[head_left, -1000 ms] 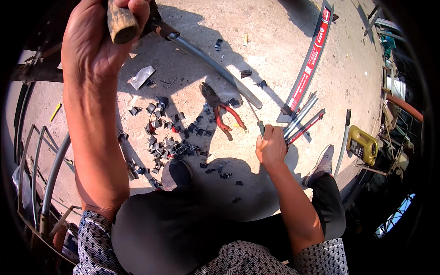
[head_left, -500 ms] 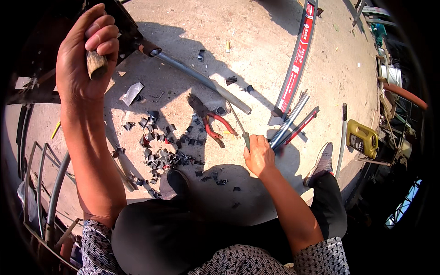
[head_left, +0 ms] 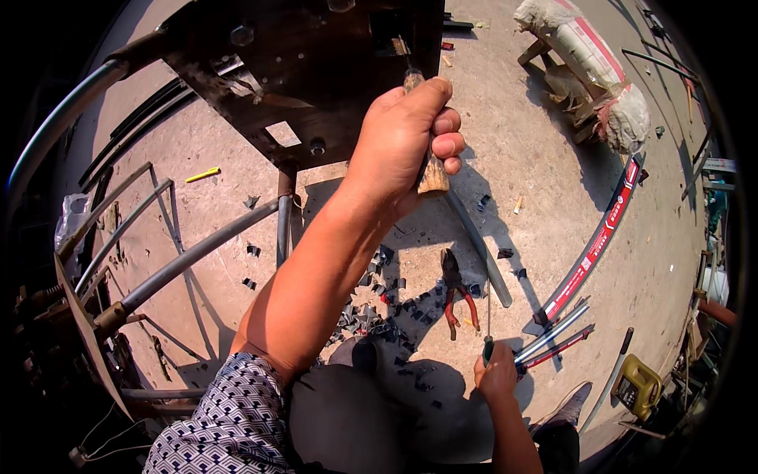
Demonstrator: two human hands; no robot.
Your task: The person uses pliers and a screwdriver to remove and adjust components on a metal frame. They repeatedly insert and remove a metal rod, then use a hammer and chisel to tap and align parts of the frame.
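Note:
My left hand (head_left: 414, 138) is closed round a wooden-handled tool (head_left: 433, 178); its thin tip reaches a square hole in a dark metal plate (head_left: 316, 71). The tip's exact shape is too small to tell. Lower right, my right hand (head_left: 497, 373) is closed on a screwdriver (head_left: 488, 341) with a dark green handle, its shank pointing away from me. Beside that hand lie some narrow metal strips (head_left: 557, 328); I cannot tell whether the fingers touch them. Red-handled pliers (head_left: 454, 292) lie on the ground between my hands.
Black cut scraps (head_left: 367, 316) litter the ground near my feet. A grey pipe (head_left: 485, 257) lies beyond the pliers. To the right are a long red-labelled strip (head_left: 596, 245), a wrapped white bundle (head_left: 588, 55) and a yellow-green jug (head_left: 639, 387). Curved metal tubes (head_left: 197, 257) stand left.
The view has swung left and up, bringing in the dark plate. My left hand, still round the wooden handle, is now at the plate. My right hand keeps the screwdriver.

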